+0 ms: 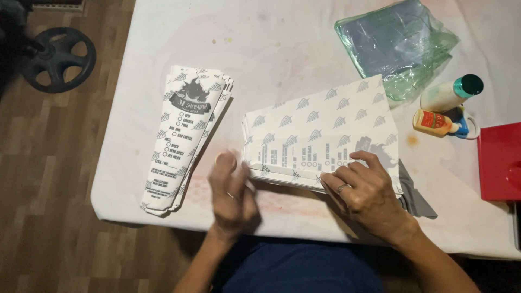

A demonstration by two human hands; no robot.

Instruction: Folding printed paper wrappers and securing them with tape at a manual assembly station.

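Under both hands: a sheet stack (320,144), long axis running left-right.
Right hand (366,192) presses flat, fingers spread; left hand (232,190) (blurred) touches its left end, grip unclear. Left lie finished sleeves (184,135); beyond, glue bottles (442,111).

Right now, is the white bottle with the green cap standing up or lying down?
Lying down. The white bottle rests on its side on the table, green cap pointing toward the right, beside a small orange bottle.

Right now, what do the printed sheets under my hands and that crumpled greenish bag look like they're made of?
Printed sheets: thin matte paper, judging by flat folds and a crisp creased edge under the right hand. Greenish bag: likely clear plastic film, glossy, wrinkled and see-through.
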